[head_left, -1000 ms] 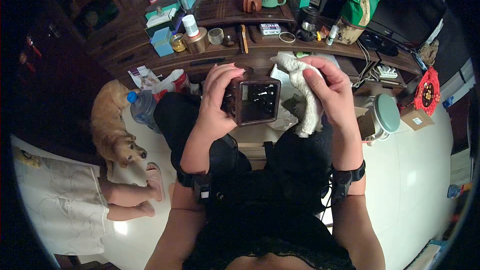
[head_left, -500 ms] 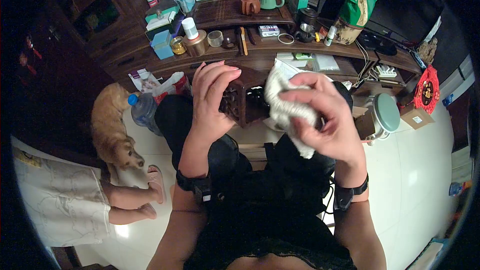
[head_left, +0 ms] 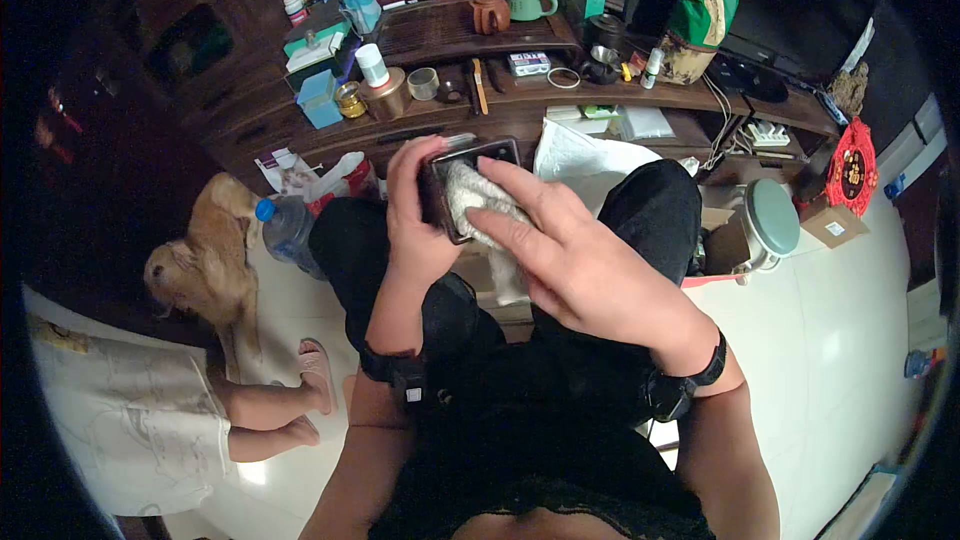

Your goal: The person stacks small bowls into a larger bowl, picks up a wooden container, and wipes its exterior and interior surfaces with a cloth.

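Observation:
My left hand [head_left: 421, 225] is wrapped around the side of a small dark brown box [head_left: 504, 153], whose open side is turned up toward me. In my right hand [head_left: 580, 258] is a bunched white cloth [head_left: 474, 196], its upper part pressed into the box's opening and a loose end hanging below. The right fingers reach over the rim along with the cloth. The cloth hides most of the box's inside. Both hands are above my lap, in front of a dark wooden cabinet [head_left: 610, 98].
A teapot [head_left: 490, 13], a green lidded mug [head_left: 527, 0], jars and boxes crowd the cabinet top. On the floor at left are a dog [head_left: 215, 250], a water bottle [head_left: 287, 230] and another person's legs [head_left: 270, 410]. A bin with a green lid [head_left: 773, 220] stands at right.
The box has turned so its opening faces me. My right hand has moved left, bringing the cloth into that opening. The dog has swung its head away to the left.

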{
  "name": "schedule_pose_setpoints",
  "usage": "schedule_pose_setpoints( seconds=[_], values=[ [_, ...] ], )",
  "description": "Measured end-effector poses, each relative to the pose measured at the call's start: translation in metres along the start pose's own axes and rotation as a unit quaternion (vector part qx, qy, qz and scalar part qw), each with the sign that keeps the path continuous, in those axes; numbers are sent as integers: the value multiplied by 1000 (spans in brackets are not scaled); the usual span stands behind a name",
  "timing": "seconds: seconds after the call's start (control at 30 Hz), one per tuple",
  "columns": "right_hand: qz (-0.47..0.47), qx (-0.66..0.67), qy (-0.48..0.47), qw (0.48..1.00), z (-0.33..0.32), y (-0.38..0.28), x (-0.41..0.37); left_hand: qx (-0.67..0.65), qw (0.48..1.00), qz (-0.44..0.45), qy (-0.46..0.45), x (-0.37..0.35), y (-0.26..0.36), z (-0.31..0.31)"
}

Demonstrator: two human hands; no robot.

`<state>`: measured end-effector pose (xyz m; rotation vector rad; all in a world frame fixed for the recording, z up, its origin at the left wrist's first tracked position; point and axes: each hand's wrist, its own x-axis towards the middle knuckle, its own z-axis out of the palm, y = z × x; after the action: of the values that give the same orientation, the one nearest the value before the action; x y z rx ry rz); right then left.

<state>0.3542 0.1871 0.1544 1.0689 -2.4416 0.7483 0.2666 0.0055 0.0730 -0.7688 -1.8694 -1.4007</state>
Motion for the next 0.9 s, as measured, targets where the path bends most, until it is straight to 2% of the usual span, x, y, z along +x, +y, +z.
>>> schedule_pose_setpoints(
  seconds=[0.07,0.13,0.17,0.2,0.3,0.37,0.43,0.47,0.53,0.6,0.7,0.73,0.83,0.9],
  values=[
    [-16,-34,16,999,4,-1,1,30,999,31,-9,1,-1,-2],
    [6,-98,-7,995,0,-5,0,25,998,54,4,2,-2,-1],
    [16,-129,-19,991,-3,-8,0,66,994,86,-5,5,0,-3],
    [16,-157,7,987,-7,-11,3,106,987,117,-15,9,3,-7],
    [83,-151,-79,982,0,-3,0,192,964,179,-42,15,17,-7],
    [82,-96,-78,989,6,6,0,268,939,203,-78,14,24,-7],
    [82,-39,-104,990,10,25,-1,269,939,194,-93,12,27,-2],
    [66,6,-74,995,16,38,-4,275,935,200,-102,10,25,-1],
    [159,153,-145,965,12,47,-1,291,924,206,-138,10,26,1],
    [223,305,-196,905,8,54,3,252,942,178,-130,9,23,8],
    [160,291,-228,915,7,66,6,227,950,169,-130,9,17,11],
    [176,314,-252,899,4,69,5,224,951,169,-133,10,18,11],
    [115,299,-244,915,-3,67,4,197,957,165,-131,11,13,13],
    [92,223,-254,937,-12,58,0,174,963,162,-125,8,9,16]
  ],
)
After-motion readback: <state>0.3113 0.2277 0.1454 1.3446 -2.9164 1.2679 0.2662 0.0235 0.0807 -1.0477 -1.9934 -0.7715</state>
